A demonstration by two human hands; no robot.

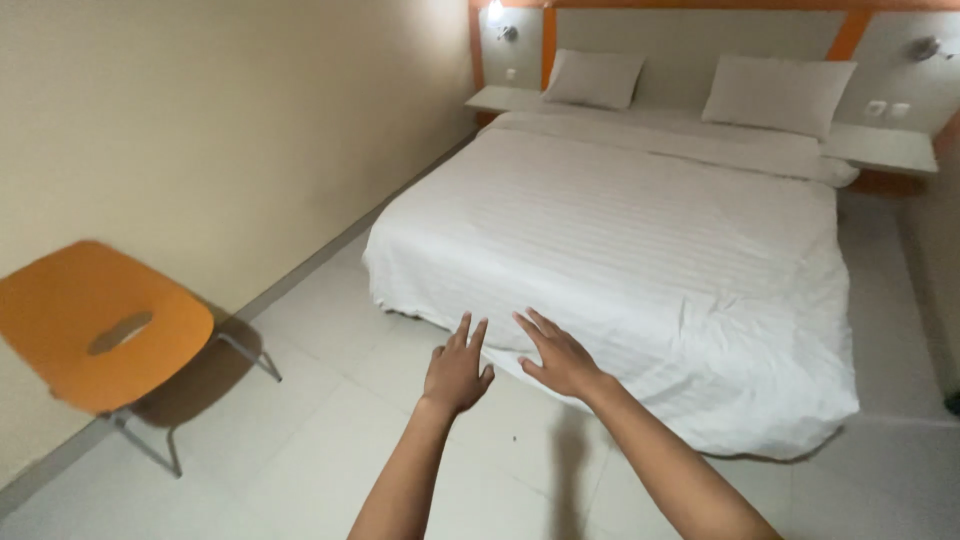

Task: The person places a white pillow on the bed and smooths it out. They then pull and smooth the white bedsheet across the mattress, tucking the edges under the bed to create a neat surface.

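Both hands reach out from the bottom of the view toward the near end of a bed, which fills the middle and upper right of the picture. The left hand is at about 6 o'clock, palm down, its fingers spread apart and holding nothing; it hangs over the pale tiled floor just short of the bed's near corner. The right hand sits just beside it, toward 5 o'clock, also flat with its fingers apart and empty, the fingertips over the near edge of the white bedcover; whether they touch the cloth cannot be told. The cover is white with faint stripes, smooth over most of the top and creased near the corner at 4 o'clock, where it drapes down toward the floor. At the far end, around 12 to 1 o'clock, 2 white pillows lean against the headboard: the left pillow and the right pillow, well apart. A small shelf sticks out beside the bed at 2 o'clock, and a wall lamp glows at 12 o'clock. At 9 o'clock an orange chair with thin metal legs stands near the cream wall, well apart from both hands.
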